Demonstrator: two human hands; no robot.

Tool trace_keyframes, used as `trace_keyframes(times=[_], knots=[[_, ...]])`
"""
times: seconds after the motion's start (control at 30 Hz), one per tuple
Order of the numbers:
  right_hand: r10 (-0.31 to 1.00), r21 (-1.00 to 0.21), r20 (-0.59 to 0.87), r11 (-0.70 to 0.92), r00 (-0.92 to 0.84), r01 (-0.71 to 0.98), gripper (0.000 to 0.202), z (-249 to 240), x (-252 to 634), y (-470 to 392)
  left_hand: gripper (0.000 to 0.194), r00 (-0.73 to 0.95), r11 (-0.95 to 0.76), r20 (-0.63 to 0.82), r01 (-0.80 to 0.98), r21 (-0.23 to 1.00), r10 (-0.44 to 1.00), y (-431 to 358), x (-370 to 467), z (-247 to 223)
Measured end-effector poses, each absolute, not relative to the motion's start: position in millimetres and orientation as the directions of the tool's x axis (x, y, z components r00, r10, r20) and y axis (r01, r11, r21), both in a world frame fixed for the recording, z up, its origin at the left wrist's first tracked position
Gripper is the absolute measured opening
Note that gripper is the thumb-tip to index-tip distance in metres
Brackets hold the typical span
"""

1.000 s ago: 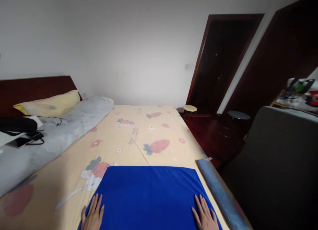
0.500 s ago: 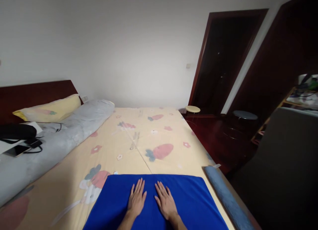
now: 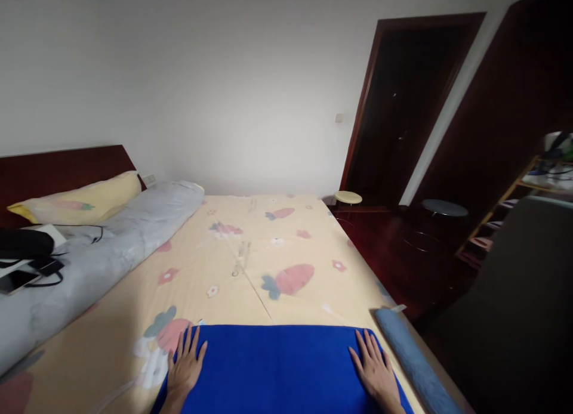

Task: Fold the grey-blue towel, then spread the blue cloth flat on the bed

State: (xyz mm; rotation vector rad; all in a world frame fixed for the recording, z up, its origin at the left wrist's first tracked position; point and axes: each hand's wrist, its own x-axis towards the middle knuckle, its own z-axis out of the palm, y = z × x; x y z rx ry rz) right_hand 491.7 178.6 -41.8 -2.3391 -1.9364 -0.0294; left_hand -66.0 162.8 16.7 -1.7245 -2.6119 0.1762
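A blue cloth (image 3: 277, 372) lies spread out on the bed at the bottom of the view, its far edge nearly straight. On its far left corner rests my left hand (image 3: 185, 363), palm down with fingers spread. My right hand (image 3: 373, 366) lies flat near the far right corner, its fingers also stretched out. Neither hand grips anything. The near part of the cloth runs out of the picture.
The bed has a yellow strawberry-print sheet (image 3: 250, 253). A rolled blue-grey cloth (image 3: 412, 357) lies along its right edge. To the left are a grey quilt (image 3: 134, 235), a yellow pillow (image 3: 85, 199) and a phone (image 3: 18, 281). Two stools stand beyond, one with a cream seat (image 3: 348, 197).
Both hands have slid apart from the middle of the blue cloth, left hand to the left corner and right hand to the right. The cloth looks smoother, and the view has shifted slightly.
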Motion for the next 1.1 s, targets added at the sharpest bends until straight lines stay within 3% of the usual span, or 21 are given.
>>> trace_keyframes(times=[0.17,0.27,0.33,0.47,0.6,0.7,0.9,1.1], knots=[[0.98,-0.07,0.043,-0.191,0.194,0.979,0.072,-41.5,494.9,184.2,0.059,-0.439,0.424,-0.095,0.895,-0.141,0.894,167.7,-60.4,30.0],[0.98,-0.114,0.106,-0.157,0.169,0.981,0.072,-30.1,469.1,184.6,0.059,-0.391,0.383,-0.043,0.915,-0.127,0.92,170.1,-33.5,42.4],[0.986,-0.196,0.142,-0.054,0.082,0.979,0.069,-19.1,428.3,182.6,0.058,-0.255,0.255,0.008,0.966,-0.049,0.967,170.6,4.7,44.6],[0.962,-0.395,0.095,0.273,-0.257,0.877,0.054,0.5,319.0,175.9,0.059,0.102,-0.1,0.002,0.978,0.184,0.995,171.4,103.9,28.9],[0.933,-0.44,0.011,0.327,-0.359,0.836,0.053,3.3,272.0,176.3,0.056,0.25,-0.211,-0.089,0.925,0.317,0.964,173.8,143.2,7.6],[0.973,-0.387,0.013,0.219,-0.232,0.896,0.055,-1.5,306.9,183.7,0.055,0.142,-0.124,-0.052,0.956,0.264,0.988,175.1,108.7,4.2],[0.997,-0.186,0.008,-0.07,0.073,0.98,0.064,-12.9,431.1,194.0,0.058,-0.154,0.154,0.005,0.987,0.047,0.988,176.9,-3.3,7.6],[0.971,-0.077,0.078,-0.221,0.226,0.972,0.077,-39.5,488.6,196.9,0.07,-0.327,0.328,0.03,0.94,-0.092,0.945,179.3,-55.8,-1.4]])
